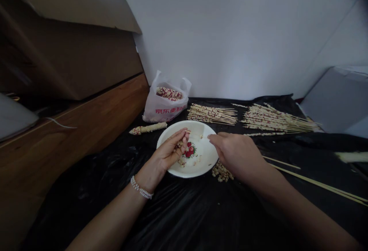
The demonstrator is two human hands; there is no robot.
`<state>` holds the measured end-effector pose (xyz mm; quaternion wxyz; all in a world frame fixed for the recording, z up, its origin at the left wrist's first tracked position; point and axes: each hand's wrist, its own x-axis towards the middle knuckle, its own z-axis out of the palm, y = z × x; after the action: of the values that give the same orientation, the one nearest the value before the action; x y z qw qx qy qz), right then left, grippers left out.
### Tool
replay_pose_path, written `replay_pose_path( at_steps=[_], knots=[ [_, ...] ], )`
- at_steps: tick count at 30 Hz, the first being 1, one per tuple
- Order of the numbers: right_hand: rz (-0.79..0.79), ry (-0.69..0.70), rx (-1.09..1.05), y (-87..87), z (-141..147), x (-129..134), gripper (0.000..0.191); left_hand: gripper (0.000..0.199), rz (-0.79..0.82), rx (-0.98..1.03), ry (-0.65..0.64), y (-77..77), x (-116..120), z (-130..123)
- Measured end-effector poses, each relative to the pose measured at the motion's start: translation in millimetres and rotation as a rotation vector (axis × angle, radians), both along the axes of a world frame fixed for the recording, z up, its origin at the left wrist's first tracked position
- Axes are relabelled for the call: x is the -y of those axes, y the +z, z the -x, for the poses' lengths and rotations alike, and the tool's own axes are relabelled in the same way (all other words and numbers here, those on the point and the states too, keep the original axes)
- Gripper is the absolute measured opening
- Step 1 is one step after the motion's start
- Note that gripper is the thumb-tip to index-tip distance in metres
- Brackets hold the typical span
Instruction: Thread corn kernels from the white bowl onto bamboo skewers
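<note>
Over the white enamel basin (207, 159), my left hand (172, 147) is closed around several corn kernels (179, 144), with a pale kernel pinched at its fingertips. My right hand (230, 147) is closed in a pinch at the basin's right rim. A small kernel (201, 136) shows just left of its fingertips, seemingly on the tip of a thin skewer mostly hidden by the hand. Red flowers are printed on the basin's bottom, and loose kernels lie there. Beside the basin, partly under my right hand, is a pile of kernels (222, 171).
A white plastic bag (163, 107) holds speckled corn cobs; a partly stripped cob (148, 128) lies before it. Two bundles of kernel-threaded skewers (211, 113) (273, 118) lie behind. Bare skewers (319, 184) are at right on black plastic sheeting (184, 212). A cardboard box (94, 55) stands left.
</note>
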<state>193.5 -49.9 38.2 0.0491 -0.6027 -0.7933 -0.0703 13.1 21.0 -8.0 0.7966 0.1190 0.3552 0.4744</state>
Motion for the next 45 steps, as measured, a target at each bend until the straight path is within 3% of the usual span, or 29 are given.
replay_pose_path(
  at_steps=[9,16,45],
  knots=[
    [-0.005,-0.01,-0.007,-2.6,-0.8,-0.9,0.02,0.025,0.005,0.005,-0.015,-1.1,-1.6,0.1],
    [0.002,0.0,-0.008,-0.6,0.2,0.4,0.02,0.014,-0.015,0.018,-0.018,-1.9,-2.1,1.5],
    [0.019,-0.011,-0.027,-4.9,5.2,2.9,0.016,0.026,0.017,0.015,0.01,1.2,0.6,1.0]
  ],
)
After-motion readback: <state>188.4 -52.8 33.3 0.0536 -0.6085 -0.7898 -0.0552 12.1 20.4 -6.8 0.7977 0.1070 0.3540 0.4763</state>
